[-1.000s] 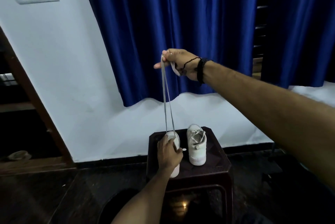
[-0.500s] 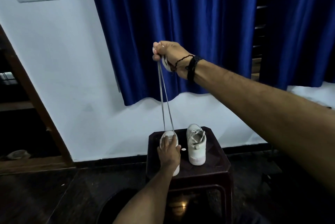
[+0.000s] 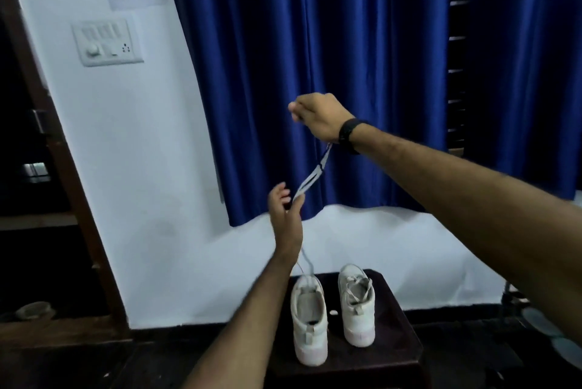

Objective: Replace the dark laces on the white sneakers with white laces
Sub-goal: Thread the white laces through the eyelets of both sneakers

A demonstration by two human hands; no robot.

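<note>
head view, lace position: the white lace (image 3: 310,182) runs as a doubled strand from the left sneaker (image 3: 309,316) on the dark stool (image 3: 400,354) up and to the right, to the raised right hand (image 3: 319,121).
head view, long axis: slanted, lower left to upper right; the stretch between the two hands looks taut, the part below the left hand bends toward the shoe's front eyelets.
head view, right hand: fingers curled closed over the upper end of the lace, held high in front of the blue curtain (image 3: 315,57); black wristband (image 3: 348,133) visible.
head view, left hand: left hand (image 3: 285,218) sits midway along the strand, fingers loosely extended, lace touching the fingertips; whether it pinches the lace I cannot tell, motion blur.
head view, nearer hand: left hand is nearer the shoe; right hand is well above it and further off.
head view, other shoe: right sneaker (image 3: 357,310) just beside the left, already laced in pale lace, untouched.
head view, change from earlier frame: left hand was pressing down on the left sneaker, now lifted off it to the strand; right hand has shifted right, so the lace went from near vertical to slanted; camera tilted up, switch plate (image 3: 107,42) lower in frame.
judgement: evening the two lace ends before threading on.
</note>
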